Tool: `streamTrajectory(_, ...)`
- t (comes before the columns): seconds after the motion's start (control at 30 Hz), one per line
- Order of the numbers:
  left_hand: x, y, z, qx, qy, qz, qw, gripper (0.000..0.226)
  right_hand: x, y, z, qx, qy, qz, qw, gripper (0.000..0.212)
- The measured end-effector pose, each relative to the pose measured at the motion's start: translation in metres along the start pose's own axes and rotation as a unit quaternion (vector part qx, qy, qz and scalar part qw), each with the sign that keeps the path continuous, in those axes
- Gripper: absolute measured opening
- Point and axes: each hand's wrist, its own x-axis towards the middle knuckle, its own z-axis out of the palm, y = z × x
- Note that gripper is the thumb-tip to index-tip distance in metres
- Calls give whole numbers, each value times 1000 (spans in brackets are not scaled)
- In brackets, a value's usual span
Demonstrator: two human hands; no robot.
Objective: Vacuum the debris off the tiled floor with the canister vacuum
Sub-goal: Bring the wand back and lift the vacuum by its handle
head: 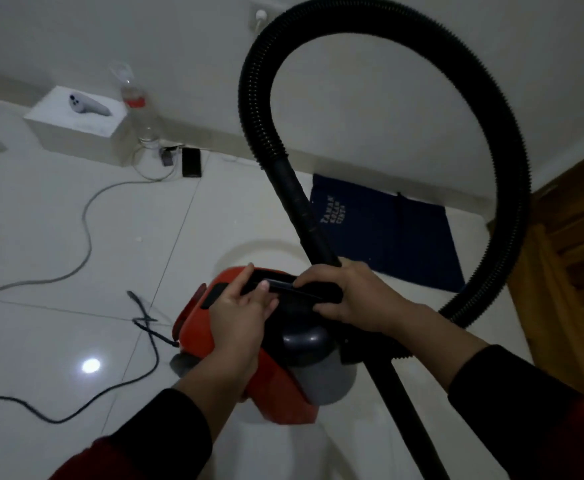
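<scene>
Both hands meet on the black handle [285, 287] atop the red vacuum [249, 348], which is seen over the tiled floor [41, 237]. Left hand [240, 315] lies on the handle's near end, fingers curled loosely; right hand [349, 296] closes around its far end beside the wand [306, 216]. The hose [422, 46] loops overhead. Beyond: dark cord [145, 341], blue mat [387, 230], white box [76, 123], bottle [138, 109].

We are seeing an orange-red canister vacuum [214, 327], its black ribbed hose [380, 26], glossy white floor tiles [41, 237] and a navy mat [397, 233].
</scene>
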Motion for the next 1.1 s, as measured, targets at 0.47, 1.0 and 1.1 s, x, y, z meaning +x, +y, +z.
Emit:
streamTrajectory(0.47, 209, 72, 206, -88, 132, -14, 987, 45, 240, 155, -193, -26, -130, -80, 988, 63)
streamTrajectory(1.0, 456, -92, 371, -185, 308, -7, 933, 43, 406, 469, -191, -31, -280, -179, 943, 72)
streamTrajectory(1.1, 482, -124, 381, -216, 310, -17, 926, 46, 424, 506, -182, -51, -307, -200, 929, 76)
